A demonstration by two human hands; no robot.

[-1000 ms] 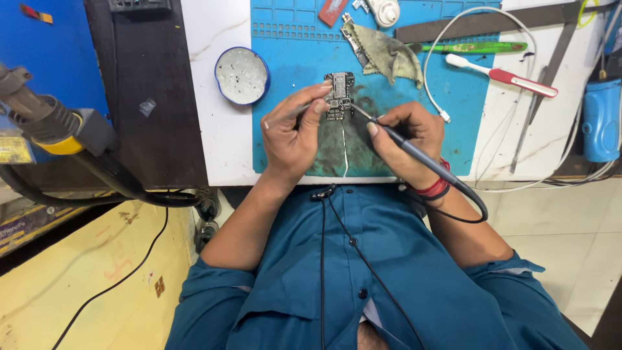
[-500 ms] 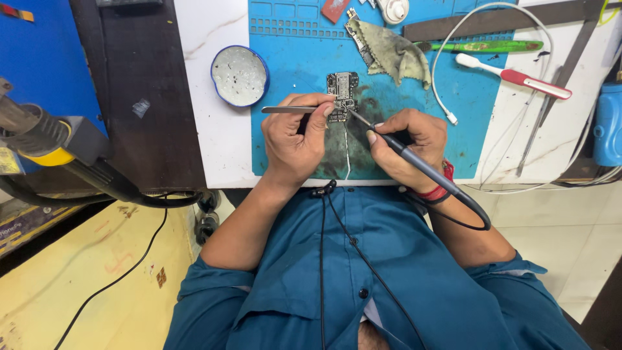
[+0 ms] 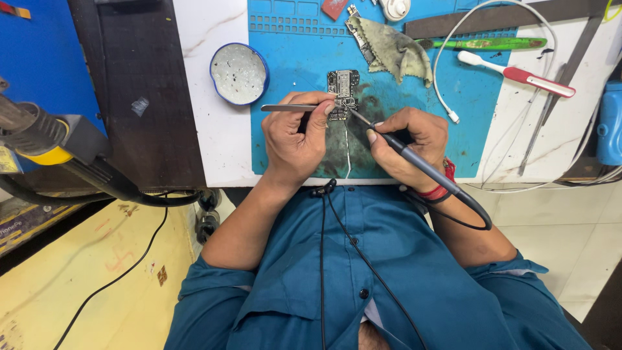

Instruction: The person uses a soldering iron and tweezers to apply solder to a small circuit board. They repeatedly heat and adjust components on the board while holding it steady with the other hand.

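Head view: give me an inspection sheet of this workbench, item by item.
Surface: blue work mat on a white marble-look bench, mat stained dark near the board.
Job's things: small circuit board on the mat; tweezers and soldering iron both meet at it.
Clutter: round tin, grimy cloth, green toothbrush, red-and-white brush.
Grippers: left hand pinches the tweezers; right hand holds the iron like a pen.
Cables: white cable loops over the mat; black iron cord at the right wrist; black lead down the shirt.
Surroundings: hot-air handle at left, yellow floor below.
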